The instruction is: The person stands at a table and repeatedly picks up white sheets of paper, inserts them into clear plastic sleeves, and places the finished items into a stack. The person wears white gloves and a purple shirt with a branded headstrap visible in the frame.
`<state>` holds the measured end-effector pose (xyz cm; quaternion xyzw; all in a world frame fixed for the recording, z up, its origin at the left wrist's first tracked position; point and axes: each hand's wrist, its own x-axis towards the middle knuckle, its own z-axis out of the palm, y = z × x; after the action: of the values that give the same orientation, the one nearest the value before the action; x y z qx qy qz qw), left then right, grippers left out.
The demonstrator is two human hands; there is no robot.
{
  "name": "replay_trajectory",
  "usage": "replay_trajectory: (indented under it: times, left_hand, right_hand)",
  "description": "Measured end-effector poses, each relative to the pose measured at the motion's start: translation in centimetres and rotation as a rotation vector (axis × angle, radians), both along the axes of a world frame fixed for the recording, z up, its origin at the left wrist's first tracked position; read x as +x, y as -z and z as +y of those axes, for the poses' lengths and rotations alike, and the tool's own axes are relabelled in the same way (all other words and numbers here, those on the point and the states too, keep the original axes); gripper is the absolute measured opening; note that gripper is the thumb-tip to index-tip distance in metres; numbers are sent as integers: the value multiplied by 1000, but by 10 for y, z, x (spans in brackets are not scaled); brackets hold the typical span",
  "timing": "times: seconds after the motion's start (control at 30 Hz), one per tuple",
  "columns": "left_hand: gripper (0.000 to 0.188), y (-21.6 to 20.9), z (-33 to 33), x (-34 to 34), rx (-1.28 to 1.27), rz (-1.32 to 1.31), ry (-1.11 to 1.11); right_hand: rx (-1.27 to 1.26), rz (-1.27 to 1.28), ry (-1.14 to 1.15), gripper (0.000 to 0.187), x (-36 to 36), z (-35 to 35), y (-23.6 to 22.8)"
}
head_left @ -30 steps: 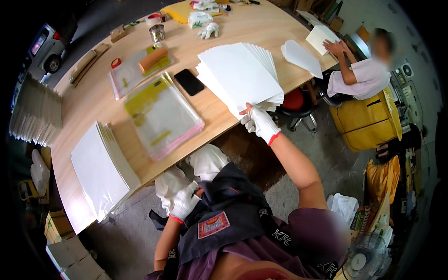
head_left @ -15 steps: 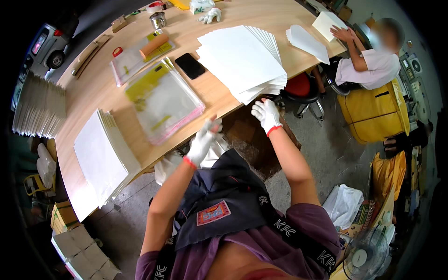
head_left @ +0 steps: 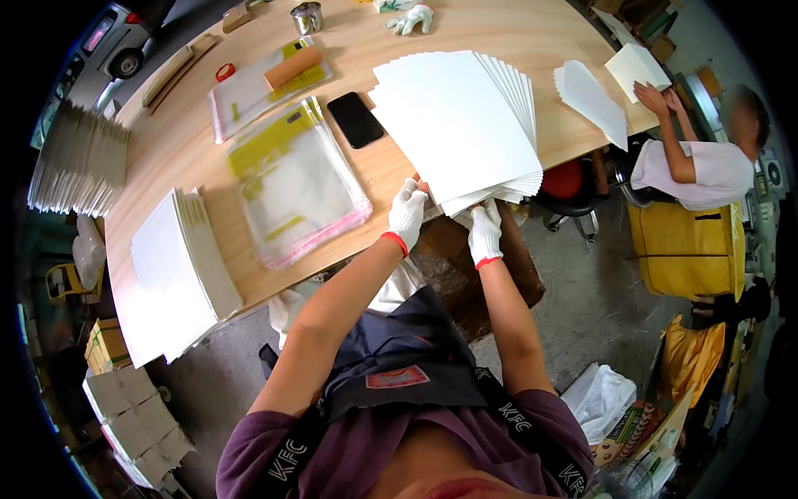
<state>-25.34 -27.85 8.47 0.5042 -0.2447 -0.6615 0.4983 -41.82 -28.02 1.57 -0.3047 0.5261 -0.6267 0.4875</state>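
Fanned stack of white sheets (head_left: 461, 125) is laid at the near edge of the table (head_left: 357, 41), right of the black phone (head_left: 355, 119); its near side seems overhung slightly. Left hand (head_left: 407, 208), gloved, is set at the stack's near left edge, fingers partly curled. Right hand (head_left: 485, 231), gloved too, is held half closed at the near edge. Whether paper is pinched by either cannot be told; fingertips are partly hidden.

Handling, as judged: each sheet light and fairly stiff, card-like, the whole pile heavier. Faces look smooth; slippage between layers is to be expected. Corners are easily bent, surfaces easily marked. Hold is best taken at two opposite edges, thumbs above, fingers beneath, with even pressure.
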Motion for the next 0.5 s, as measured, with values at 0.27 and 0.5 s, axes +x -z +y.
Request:
replay_trajectory:
  times: [0.27, 0.5]
  left_hand:
    - [46, 15, -14, -25, 2, 12, -45]
    - [45, 2, 27, 11, 33, 250, -32]
  right_hand:
    - [10, -40, -91, 27, -25, -20, -5]
    - [250, 351, -252, 25, -38, 3, -105]
